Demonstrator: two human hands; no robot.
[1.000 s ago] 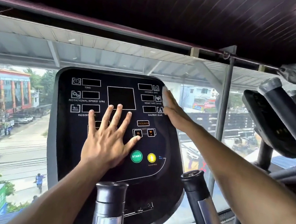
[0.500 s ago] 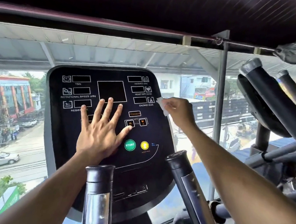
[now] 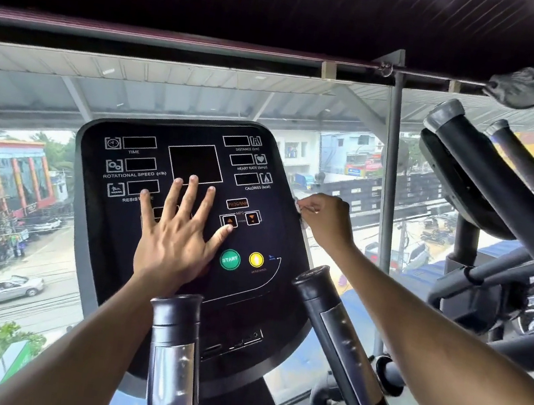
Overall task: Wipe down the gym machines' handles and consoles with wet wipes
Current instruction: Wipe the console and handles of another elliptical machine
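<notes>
We see one black, glossy plastic console panel (image 3: 182,224) with white-outlined readout windows, and we place everything else by it. The left hand (image 3: 174,240) lies flat on the middle of its face, fingers spread and straight, grasping nothing, the thumb tip touching an orange arrow button. The right hand (image 3: 326,223) sits at the console's right edge, fingers curled and pinching a small white wet wipe (image 3: 300,206) against that edge (only a sliver of the wipe shows past the fingers, so its shape is hard to make out). On the console's lower face we count one round green START button (image 3: 229,259) and one round yellow button (image 3: 256,259) beside it. In front of the console rise two black-capped handle posts with chrome sections (image 3: 175,355), the left one cut off at the bottom edge. To the console's right stands a second dark exercise machine (image 3: 503,189), partly out of view.
</notes>
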